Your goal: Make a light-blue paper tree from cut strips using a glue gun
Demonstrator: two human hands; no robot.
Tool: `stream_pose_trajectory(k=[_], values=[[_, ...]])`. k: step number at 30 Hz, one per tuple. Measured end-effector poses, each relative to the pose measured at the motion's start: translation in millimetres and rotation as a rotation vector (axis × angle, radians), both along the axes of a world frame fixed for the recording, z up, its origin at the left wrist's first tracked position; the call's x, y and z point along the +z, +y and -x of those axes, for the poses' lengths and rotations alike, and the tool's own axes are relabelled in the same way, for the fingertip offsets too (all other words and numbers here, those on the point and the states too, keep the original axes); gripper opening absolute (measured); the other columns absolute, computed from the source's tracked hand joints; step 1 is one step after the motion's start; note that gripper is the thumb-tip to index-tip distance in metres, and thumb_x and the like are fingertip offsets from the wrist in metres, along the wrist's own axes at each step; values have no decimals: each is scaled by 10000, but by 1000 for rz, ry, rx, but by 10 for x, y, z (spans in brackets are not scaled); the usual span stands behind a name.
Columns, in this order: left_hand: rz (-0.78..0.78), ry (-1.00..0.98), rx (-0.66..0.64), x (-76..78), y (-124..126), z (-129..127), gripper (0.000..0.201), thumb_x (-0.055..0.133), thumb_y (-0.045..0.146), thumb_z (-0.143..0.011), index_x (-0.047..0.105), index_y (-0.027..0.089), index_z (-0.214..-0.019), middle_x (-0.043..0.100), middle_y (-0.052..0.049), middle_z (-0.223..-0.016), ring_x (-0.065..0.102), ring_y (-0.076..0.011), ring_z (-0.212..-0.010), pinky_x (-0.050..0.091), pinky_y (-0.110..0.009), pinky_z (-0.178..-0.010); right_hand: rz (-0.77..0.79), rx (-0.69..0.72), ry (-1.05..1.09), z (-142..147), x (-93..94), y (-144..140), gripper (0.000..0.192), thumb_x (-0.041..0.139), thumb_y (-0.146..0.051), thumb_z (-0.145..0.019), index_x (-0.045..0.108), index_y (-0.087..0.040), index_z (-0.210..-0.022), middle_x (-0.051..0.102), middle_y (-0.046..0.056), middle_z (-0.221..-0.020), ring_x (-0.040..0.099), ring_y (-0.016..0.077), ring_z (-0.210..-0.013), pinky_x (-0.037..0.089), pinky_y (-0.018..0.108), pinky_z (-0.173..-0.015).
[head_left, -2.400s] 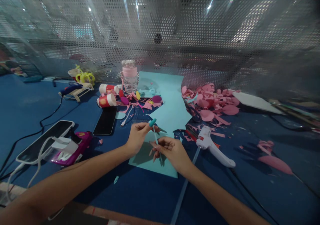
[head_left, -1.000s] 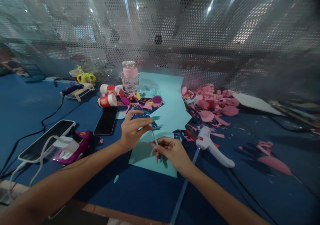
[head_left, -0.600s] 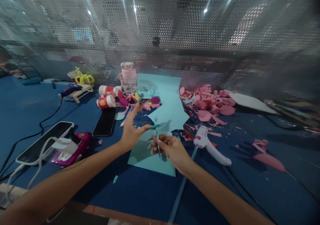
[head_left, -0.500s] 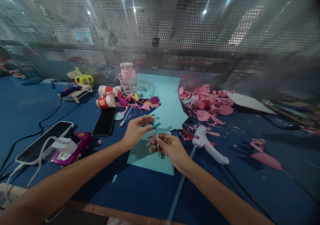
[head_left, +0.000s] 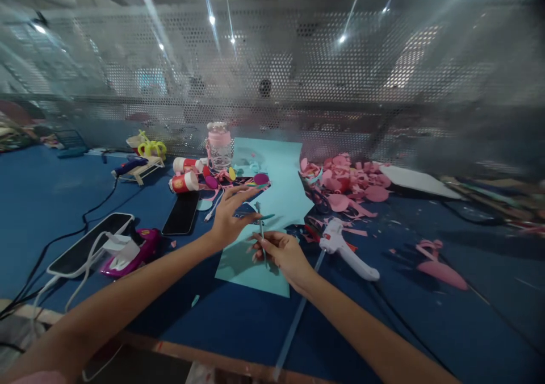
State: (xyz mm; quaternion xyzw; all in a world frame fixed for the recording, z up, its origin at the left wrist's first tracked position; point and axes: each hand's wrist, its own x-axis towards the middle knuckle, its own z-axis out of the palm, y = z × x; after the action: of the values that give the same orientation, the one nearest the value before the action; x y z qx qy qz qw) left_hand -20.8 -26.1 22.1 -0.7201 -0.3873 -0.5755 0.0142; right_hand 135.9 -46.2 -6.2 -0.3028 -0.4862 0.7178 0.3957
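My right hand (head_left: 279, 253) pinches a thin pale stick (head_left: 261, 228) that stands nearly upright, with a small greyish-green tip at its top. My left hand (head_left: 230, 216) is just left of the stick, thumb and fingers spread apart, with long teal tips at the thumb and forefinger. The thumb tip is close to the stick; whether it touches I cannot tell. Below both hands lies a sheet of light teal paper (head_left: 251, 282), and a larger teal sheet (head_left: 276, 162) extends behind them.
A white glue gun (head_left: 347, 250) with a glue stick (head_left: 298, 321) lies to the right. Pink scraps (head_left: 340, 176) are heaped behind it. At left are a black phone (head_left: 181, 213), paper cups (head_left: 185, 181), a pink-lidded bottle (head_left: 219, 145), another phone (head_left: 91, 242) and cables. A perforated metal panel (head_left: 264, 60) stands behind.
My left hand's fingers have spread wider, the forefinger lifting away from the stick. My right hand still pinches the stick. The camera view has tilted up slightly.
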Motion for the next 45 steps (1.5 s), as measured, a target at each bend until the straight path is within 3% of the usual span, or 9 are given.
stream_pose_trajectory(k=[4, 8, 17, 34, 37, 41, 43, 45], values=[[-245, 165, -44, 90, 90, 2, 366, 685, 274, -675, 601, 214, -1026, 666, -51, -909, 543, -212, -1000, 438, -411, -871, -30, 3, 30, -27, 16, -2, 225, 699, -349, -651, 706, -164, -780, 635, 6, -613, 577, 74, -485, 483, 212, -520], [-322, 214, -35, 114, 157, -51, 318, 672, 261, -693, 610, 220, -1002, 668, -33, -866, 554, -200, -979, 410, -419, -905, -43, -10, 46, -68, 32, 8, 222, 701, -346, -648, 706, -167, -779, 629, 4, -615, 567, 68, -473, 476, 210, -510], [-331, 201, -14, 145, 185, -71, 198, 649, 217, -717, 635, 212, -914, 648, -37, -866, 564, -173, -922, 424, -421, -884, -56, -4, 54, -107, 25, 37, 211, 687, -336, -668, 701, -173, -801, 633, 9, -633, 550, 66, -478, 472, 216, -514], [-329, 272, 15, 175, 183, -60, 179, 634, 222, -732, 637, 222, -911, 655, -28, -820, 561, -173, -887, 397, -434, -898, -74, -40, 2, -133, 65, 40, 228, 693, -343, -657, 702, -165, -800, 623, 7, -636, 542, 64, -466, 447, 205, -490], [-256, 234, -19, 171, 163, -70, 295, 652, 245, -713, 601, 230, -1003, 647, -42, -912, 546, -188, -947, 396, -432, -906, -61, -48, 12, -139, 91, 30, 219, 699, -335, -651, 700, -163, -787, 627, 5, -631, 550, 67, -475, 449, 201, -499], [21, -40, -94, 124, 127, -153, 732, 726, 321, -617, 386, 221, -1257, 550, -118, -1171, 479, -243, -1111, 367, -461, -944, -23, -35, 39, -144, 131, 17, 256, 692, -352, -658, 694, -158, -825, 660, 28, -682, 587, 89, -536, 487, 236, -584], [205, -199, -180, 83, 128, -214, 774, 719, 297, -629, 327, 218, -1292, 522, -131, -1216, 476, -242, -1134, 346, -470, -966, -15, -45, 45, -145, 142, 17, 279, 696, -360, -650, 692, -150, -834, 670, 41, -699, 598, 100, -557, 494, 250, -601], [407, -320, -266, 42, 142, -269, 691, 702, 268, -646, 384, 196, -1254, 562, -125, -1166, 515, -229, -1095, 385, -444, -941, -3, -63, 51, -146, 143, 23, 283, 708, -358, -635, 693, -145, -822, 672, 42, -693, 601, 103, -558, 492, 245, -588]])
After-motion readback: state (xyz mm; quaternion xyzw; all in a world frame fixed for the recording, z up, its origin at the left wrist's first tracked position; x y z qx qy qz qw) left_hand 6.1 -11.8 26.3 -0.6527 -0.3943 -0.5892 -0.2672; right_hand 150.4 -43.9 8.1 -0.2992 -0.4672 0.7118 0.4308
